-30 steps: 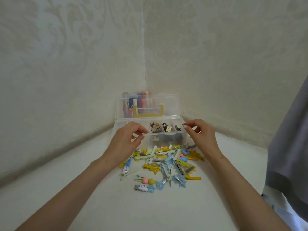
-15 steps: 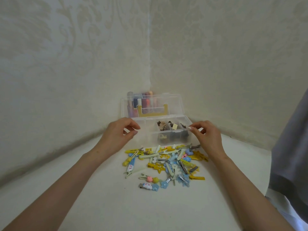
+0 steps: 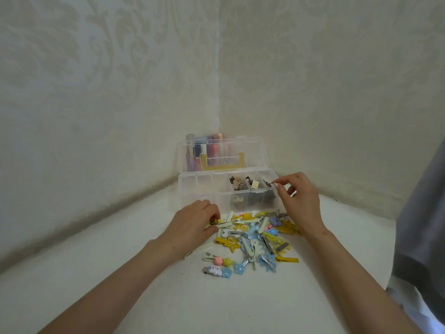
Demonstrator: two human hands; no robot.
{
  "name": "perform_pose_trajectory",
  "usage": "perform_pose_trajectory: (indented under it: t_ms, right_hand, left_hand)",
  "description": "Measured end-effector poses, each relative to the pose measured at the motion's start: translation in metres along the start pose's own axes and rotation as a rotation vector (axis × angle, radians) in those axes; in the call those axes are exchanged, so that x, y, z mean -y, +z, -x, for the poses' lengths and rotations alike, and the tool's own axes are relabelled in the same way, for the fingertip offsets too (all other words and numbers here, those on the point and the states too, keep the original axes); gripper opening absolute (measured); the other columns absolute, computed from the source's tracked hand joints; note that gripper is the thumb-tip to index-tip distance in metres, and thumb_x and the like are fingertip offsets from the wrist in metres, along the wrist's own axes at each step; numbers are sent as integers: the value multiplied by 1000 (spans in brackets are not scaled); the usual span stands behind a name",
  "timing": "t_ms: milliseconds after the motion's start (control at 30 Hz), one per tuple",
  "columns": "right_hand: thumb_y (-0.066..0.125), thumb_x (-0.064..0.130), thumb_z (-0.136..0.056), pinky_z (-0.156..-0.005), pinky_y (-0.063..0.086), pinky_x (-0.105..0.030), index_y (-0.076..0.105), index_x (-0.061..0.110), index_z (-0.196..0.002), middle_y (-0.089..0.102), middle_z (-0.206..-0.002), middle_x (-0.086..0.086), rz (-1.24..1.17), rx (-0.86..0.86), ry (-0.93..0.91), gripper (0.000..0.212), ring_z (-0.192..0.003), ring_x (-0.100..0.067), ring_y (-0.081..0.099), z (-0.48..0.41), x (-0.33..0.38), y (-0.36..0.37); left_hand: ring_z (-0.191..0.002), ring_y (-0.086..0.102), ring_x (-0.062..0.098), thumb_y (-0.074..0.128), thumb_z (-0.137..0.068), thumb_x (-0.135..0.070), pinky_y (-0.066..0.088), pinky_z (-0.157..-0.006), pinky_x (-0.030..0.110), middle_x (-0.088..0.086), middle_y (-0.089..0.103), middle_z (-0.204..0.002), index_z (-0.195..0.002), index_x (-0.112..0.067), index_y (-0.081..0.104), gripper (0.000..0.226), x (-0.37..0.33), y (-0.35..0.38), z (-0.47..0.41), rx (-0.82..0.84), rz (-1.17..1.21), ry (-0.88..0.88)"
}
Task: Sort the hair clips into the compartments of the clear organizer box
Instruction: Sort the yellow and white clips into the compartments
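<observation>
- The left hand (image 3: pixel 192 225) lies palm-down on the white desk (image 3: pixel 120 285); its fingers (image 3: pixel 212 229) are curled at the left edge of the hair clips (image 3: pixel 252 239), pinching at something small and dark; what it is cannot be told.
- The right hand (image 3: pixel 297 201) hovers at the right end wall of the clear organizer box (image 3: pixel 199 189); thumb and forefinger are nearly closed over the rightmost compartment, and whether they hold a clip cannot be told.
- The box stands just beyond both sets of fingers, lid (image 3: pixel 252 150) raised against the wall corner.
- Its three right compartments hold dark and tan clips; the left ones look bare.
- Open desk spreads nearer than the fingers, around both forearms.
</observation>
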State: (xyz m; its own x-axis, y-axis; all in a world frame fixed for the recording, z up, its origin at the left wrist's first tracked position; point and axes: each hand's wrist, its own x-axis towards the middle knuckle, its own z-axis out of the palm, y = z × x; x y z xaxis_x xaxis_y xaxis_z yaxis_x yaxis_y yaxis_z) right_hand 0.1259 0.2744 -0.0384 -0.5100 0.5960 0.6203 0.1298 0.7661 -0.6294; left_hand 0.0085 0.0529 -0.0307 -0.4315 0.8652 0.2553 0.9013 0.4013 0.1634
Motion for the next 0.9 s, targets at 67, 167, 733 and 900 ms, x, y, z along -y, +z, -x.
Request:
perform_pose_trajectory:
  t_ms: [67, 167, 733, 900]
  right_hand:
    - [61, 18, -86, -66, 49, -34, 67, 23, -86, 57, -92, 5, -14, 2, -9, 8, -69, -7, 54, 0, 1, 0]
    - [62, 16, -85, -64, 48, -33, 66, 23, -85, 57, -90, 6, -23, -10, -37, 8, -68, -6, 54, 2, 4, 0]
    - [61, 27, -86, -68, 39, -21, 65, 28, -103, 57, -102, 11, 203, 560, -424, 18, -71, 3, 40, 26, 37, 18]
    - [61, 33, -86, -71, 39, -22, 64, 32, -107, 54, -106, 10, 290, 656, -399, 21, -88, -5, 52, 25, 37, 19]
  left_hand:
    - [-103, 48, 9, 53, -89, -31, 40, -79, 23, -10, 54, -109, -111, -26, 49, 23, 1, -1, 1, 20, 23, 18]
    - [-99, 51, 8, 57, -87, -24, 42, -82, 24, -12, 54, -109, -111, -25, 45, 27, 0, -4, 2, 46, 100, 30]
    - [-81, 54, 4, 58, -84, -8, 41, -70, 12, -12, 56, -87, -106, -24, 50, 28, 3, -4, -3, -77, 364, -31]
    - [-73, 54, -3, 63, -83, -8, 41, -62, 6, -8, 54, -80, -119, -28, 46, 44, -1, -11, -6, -199, 559, -87]
